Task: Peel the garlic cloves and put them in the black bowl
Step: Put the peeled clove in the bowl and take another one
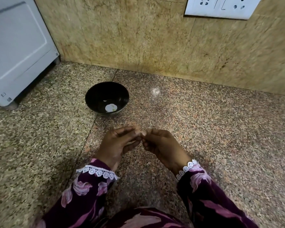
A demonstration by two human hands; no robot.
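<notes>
Garlic clove (142, 135) pinched btwn fingertips of left hand (117, 145) & right hand (163, 147), mostly hidden, above granite counter (220, 129). Black bowl (105, 94) sits beyond hands, apart; pale bits inside. White appliance (18, 51) at far left; wall socket (220, 7) top right.
</notes>
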